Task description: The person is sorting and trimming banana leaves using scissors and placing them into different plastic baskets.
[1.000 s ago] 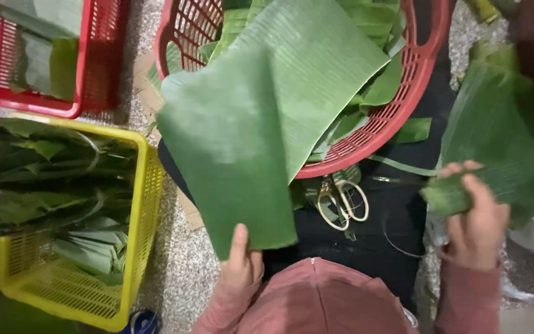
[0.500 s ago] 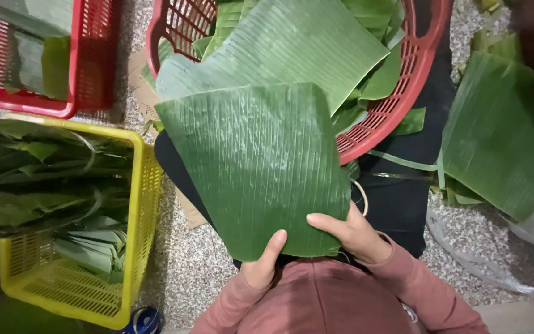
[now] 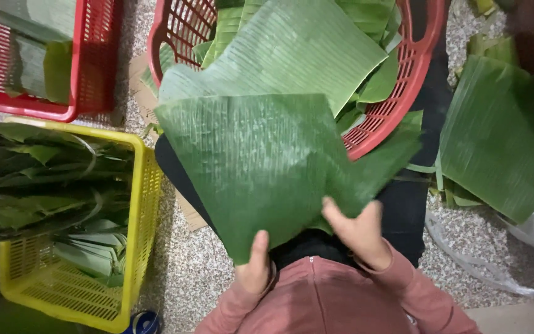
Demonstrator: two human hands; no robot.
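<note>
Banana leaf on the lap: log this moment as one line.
left hand: holds banana leaf near edge | right hand: on leaf's right side | behind: round red basket of leaves | left: yellow crate
</note>
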